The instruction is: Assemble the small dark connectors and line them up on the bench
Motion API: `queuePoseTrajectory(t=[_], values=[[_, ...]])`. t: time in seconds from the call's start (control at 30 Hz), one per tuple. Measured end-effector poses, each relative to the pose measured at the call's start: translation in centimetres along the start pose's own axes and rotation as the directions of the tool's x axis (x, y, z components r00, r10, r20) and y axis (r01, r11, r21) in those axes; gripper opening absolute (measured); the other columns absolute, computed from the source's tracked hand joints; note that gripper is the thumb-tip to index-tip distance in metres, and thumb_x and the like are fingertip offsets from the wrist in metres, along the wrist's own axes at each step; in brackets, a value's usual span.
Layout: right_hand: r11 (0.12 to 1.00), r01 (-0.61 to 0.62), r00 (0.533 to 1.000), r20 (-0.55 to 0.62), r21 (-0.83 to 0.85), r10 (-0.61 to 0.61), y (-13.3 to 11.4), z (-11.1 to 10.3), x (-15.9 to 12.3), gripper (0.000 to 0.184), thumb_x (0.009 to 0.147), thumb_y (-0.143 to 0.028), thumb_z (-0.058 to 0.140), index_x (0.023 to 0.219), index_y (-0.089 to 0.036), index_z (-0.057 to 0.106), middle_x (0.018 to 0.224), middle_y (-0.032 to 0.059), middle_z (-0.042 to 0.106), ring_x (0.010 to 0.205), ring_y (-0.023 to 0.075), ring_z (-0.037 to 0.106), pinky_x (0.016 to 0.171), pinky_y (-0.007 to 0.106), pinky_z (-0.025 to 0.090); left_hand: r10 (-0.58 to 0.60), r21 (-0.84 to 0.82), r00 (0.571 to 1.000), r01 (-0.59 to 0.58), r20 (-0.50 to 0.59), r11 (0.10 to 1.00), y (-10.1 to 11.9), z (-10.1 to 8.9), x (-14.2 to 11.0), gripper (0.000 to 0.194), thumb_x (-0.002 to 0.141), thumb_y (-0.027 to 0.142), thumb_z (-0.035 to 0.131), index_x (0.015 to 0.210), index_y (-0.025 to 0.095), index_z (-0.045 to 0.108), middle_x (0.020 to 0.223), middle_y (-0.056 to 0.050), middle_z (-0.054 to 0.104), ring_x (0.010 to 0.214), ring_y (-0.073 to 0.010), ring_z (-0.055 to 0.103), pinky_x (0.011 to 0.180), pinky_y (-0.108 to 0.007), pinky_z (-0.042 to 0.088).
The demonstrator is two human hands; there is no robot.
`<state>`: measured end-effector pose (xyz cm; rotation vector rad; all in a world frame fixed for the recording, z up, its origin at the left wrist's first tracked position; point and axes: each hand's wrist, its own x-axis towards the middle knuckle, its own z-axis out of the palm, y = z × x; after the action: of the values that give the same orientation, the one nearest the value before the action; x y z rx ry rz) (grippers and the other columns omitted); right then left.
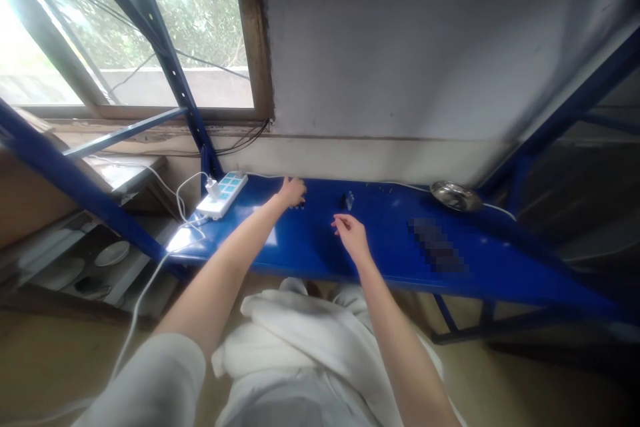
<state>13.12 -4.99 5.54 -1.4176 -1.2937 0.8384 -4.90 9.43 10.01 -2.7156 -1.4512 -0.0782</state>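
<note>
My left hand (pixel 293 192) reaches far across the blue tabletop (pixel 310 233), fingers curved downward and a little apart. Several tiny pale pieces (pixel 297 207) lie just below it, too small to name. Nearer to me, my right hand (pixel 351 235) hovers over the table with thumb and fingertips drawn together. Whether something tiny sits in that pinch cannot be made out. Beyond the right hand, a small dark object (pixel 343 200) stands beside a small clear, bluish object (pixel 350 200); neither is being touched.
A white power strip (pixel 225 195) with a plug and cables occupies the table's left end. Toward the right are a shiny metal bowl (pixel 456 196) and a pixelated dark patch. Blue frame posts (pixel 165 60) rise at both sides. A wall and window close off the back.
</note>
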Motion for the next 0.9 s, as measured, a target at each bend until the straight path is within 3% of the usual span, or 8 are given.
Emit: queuePoseTrajectory(t=[0.47,0.63,0.77,0.9], values=[[1.0,0.017,1.0,-0.012,0.012,-0.017,0.6,-0.2,-0.1,0.033,0.077,-0.042,0.052,0.095,-0.017,0.063,0.083,0.0056,0.067,0.063,0.013,0.059,0.062,0.029,0.05,-0.072,-0.09,0.997,0.068,-0.035,0.994,-0.9,1.9,0.2,0.018,0.075,0.026,0.058,0.09,0.021,0.067,0.107,-0.009,0.061,0.106,-0.0263,0.044,0.09,-0.042,0.027],[1.0,0.007,1.0,-0.004,0.009,-0.007,0.5,-0.1,-0.1,0.03,0.078,-0.039,0.051,0.095,-0.018,0.063,0.083,0.005,0.066,0.064,0.0126,0.059,0.062,0.028,0.05,-0.051,-0.121,0.997,0.045,-0.053,0.992,-0.2,1.8,0.1,0.013,0.073,0.017,0.057,0.077,0.019,0.069,0.095,-0.01,0.064,0.1,-0.0269,0.048,0.09,-0.045,0.025],[1.0,-0.008,1.0,-0.003,-0.001,0.008,0.1,-0.2,0.0,0.027,0.078,-0.035,0.051,0.095,-0.017,0.063,0.083,0.0049,0.066,0.064,0.0121,0.059,0.063,0.028,0.049,-0.061,-0.23,0.984,0.021,-0.167,0.973,0.8,1.1,0.0,0.015,0.076,0.019,0.055,0.075,0.019,0.07,0.092,-0.008,0.066,0.098,-0.0256,0.051,0.09,-0.044,0.025],[1.0,0.012,1.0,-0.018,0.011,-0.012,-0.6,-0.3,0.4,0.026,0.079,-0.035,0.05,0.094,-0.017,0.062,0.082,0.0047,0.066,0.062,0.012,0.058,0.061,0.027,0.049,-0.181,-0.49,0.928,-0.002,-0.327,0.872,2.5,0.2,-0.2,0.021,0.082,0.026,0.049,0.087,0.02,0.068,0.087,-0.004,0.068,0.087,-0.019,0.057,0.088,-0.036,0.03]])
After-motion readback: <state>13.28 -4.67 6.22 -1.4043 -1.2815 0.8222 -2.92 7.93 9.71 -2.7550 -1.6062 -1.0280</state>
